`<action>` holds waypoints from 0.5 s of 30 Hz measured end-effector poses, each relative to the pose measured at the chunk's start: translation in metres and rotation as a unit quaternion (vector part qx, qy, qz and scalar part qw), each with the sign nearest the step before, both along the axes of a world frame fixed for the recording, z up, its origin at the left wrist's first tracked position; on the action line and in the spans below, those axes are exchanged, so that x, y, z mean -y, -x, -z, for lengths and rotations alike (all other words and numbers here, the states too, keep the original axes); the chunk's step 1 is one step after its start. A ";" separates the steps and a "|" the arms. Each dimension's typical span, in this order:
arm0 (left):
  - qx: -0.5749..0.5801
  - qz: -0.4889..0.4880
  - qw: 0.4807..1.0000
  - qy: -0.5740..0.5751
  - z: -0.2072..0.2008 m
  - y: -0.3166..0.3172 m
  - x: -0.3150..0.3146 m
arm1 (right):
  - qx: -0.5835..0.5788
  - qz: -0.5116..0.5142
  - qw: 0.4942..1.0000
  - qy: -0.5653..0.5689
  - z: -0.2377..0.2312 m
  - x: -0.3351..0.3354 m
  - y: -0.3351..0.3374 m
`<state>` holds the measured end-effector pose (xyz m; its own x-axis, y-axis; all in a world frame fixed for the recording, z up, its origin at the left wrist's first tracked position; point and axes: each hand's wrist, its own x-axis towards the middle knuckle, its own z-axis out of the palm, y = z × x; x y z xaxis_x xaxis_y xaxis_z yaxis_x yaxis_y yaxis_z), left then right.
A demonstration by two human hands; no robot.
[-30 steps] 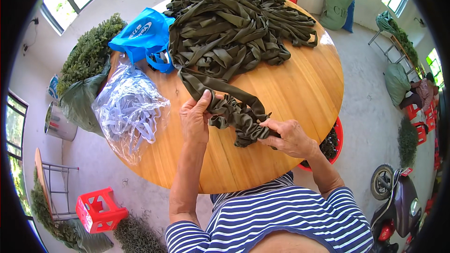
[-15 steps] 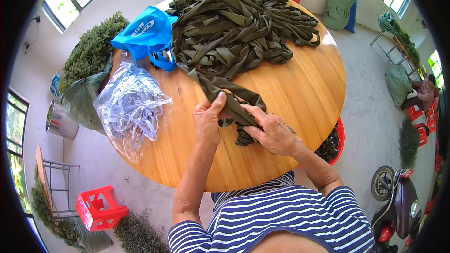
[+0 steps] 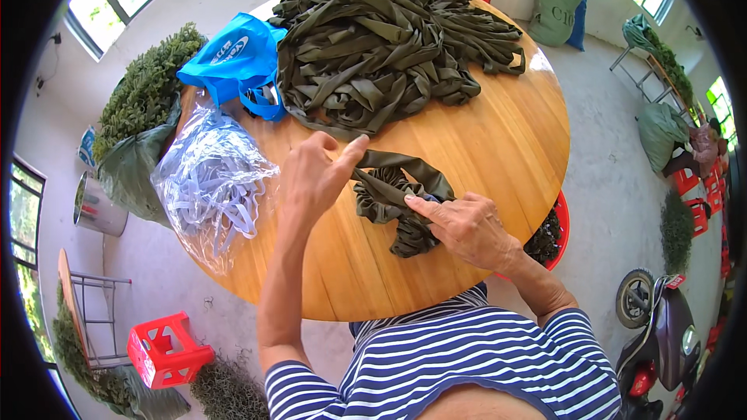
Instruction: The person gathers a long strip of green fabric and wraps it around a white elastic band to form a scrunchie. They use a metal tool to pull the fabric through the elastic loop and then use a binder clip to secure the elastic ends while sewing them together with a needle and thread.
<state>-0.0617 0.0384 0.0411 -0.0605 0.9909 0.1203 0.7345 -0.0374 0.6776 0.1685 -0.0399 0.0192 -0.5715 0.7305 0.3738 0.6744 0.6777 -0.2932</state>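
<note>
A dark olive fabric strip [image 3: 412, 171] stretches between my two hands above the round table. Its lower part is bunched into tight gathers [image 3: 416, 235] that hang near the tabletop. My right hand [image 3: 471, 229] pinches the strip between thumb and fingers, close to those gathers. At the strip's far left end is my left hand [image 3: 311, 179], thumb and fingers closed on the cloth; its fingertips are partly hidden. Just beyond my hands lies a big heap of the same olive strips [image 3: 373, 54].
On the wooden table [image 3: 513, 148], a clear plastic bag of pale elastic bands [image 3: 222, 194] and a blue carrier bag [image 3: 233, 58] lie to the left. Around it are a red stool [image 3: 170, 348], a red basin [image 3: 562, 237], a sack of greenery [image 3: 140, 159] and a scooter [image 3: 669, 334].
My left hand has moved up and left along the strip, away from my right hand. The right hand has shifted slightly right, and the gathered part shows more.
</note>
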 end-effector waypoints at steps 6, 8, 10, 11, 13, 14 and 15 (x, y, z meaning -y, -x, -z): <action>0.279 0.178 0.921 0.203 0.021 0.019 -0.022 | -0.003 -0.001 1.000 0.019 0.002 0.003 -0.009; 0.478 0.096 0.872 0.046 0.043 0.016 -0.019 | -0.066 0.006 0.995 0.074 0.003 0.005 -0.008; 0.691 -0.006 0.723 -0.006 0.057 0.006 -0.010 | -0.144 0.006 0.980 0.139 -0.001 0.003 -0.003; 0.729 0.032 0.684 0.004 0.062 0.000 -0.001 | -0.161 -0.002 0.973 0.163 0.002 0.003 -0.003; 0.781 -0.008 0.618 0.089 0.048 -0.018 0.016 | -0.194 -0.017 0.958 0.210 0.007 0.003 -0.004; 0.803 -0.027 0.581 0.132 0.042 -0.025 0.023 | -0.196 -0.013 0.955 0.223 0.007 0.003 -0.004; 0.784 -0.021 0.610 0.115 0.041 -0.030 0.031 | -0.199 -0.010 0.951 0.237 0.006 0.003 -0.004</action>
